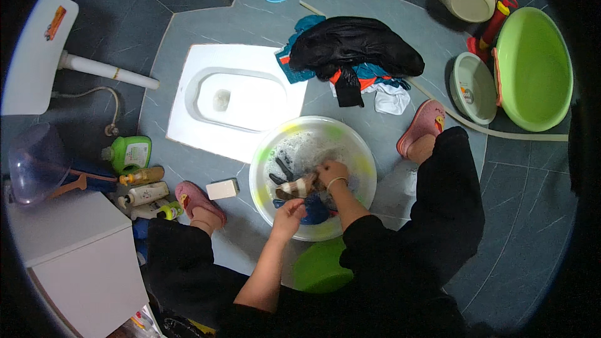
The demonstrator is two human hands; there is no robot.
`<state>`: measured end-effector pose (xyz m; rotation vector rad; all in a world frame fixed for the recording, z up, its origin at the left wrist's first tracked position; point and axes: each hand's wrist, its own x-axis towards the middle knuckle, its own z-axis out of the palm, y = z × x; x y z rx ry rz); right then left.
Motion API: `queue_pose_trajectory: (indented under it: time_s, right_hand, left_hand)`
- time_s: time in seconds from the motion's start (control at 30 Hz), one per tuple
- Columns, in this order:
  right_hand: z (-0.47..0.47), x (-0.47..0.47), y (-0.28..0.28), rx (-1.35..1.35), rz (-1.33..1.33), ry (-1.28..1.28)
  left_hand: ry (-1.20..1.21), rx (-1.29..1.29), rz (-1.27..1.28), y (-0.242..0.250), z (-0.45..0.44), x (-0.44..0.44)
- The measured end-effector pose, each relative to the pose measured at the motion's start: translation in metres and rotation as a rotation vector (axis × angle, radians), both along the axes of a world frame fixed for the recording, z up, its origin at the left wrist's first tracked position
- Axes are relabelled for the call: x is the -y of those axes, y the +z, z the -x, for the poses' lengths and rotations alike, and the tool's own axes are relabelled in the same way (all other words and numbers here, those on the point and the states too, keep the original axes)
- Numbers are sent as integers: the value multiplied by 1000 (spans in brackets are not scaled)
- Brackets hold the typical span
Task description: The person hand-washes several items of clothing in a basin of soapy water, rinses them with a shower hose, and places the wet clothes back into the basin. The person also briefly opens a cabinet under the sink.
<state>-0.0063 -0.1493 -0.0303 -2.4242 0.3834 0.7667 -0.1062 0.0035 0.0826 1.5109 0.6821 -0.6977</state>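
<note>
A large pale basin (259,197) with yellow and green patches holds foamy water and wet laundry. Inside it my right hand (332,173), a band at the wrist, grips one end of a brown-and-white striped cloth (299,187), possibly a sock. My left hand (288,218) hovers over the basin's near side, fingers curled and close to the striped cloth; whether they pinch anything is hard to see. Below it sits a dark blue cloth (315,213). Dark narrow pieces of fabric (283,169) float left of the striped cloth.
A white squat toilet (181,117) adjoins the basin. Black clothing (357,40) lies heaped beyond. A soap bar (223,189) rests on the floor by my left slipper (195,197). Bottles (148,193) stand left; a green basin (533,70) and a hose (512,136) are right.
</note>
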Motion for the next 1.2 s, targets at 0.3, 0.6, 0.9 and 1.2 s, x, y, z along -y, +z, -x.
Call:
queue_pose_trajectory:
  time_s: [0.3,0.6,0.9,1.2]
  right_hand:
    - [39,-33,136,161,-170,-34]
    - [123,-44,264,629,-439,158]
    - [57,-27,224,437,-230,-272]
    - [105,-55,233,543,-425,-247]
  left_hand:
    - [411,-265,588,41,-15,31]
    - [354,-193,1342,35,-25,2]
    - [580,97,677,8,-22,33]
    - [291,132,1512,-60,-9,5]
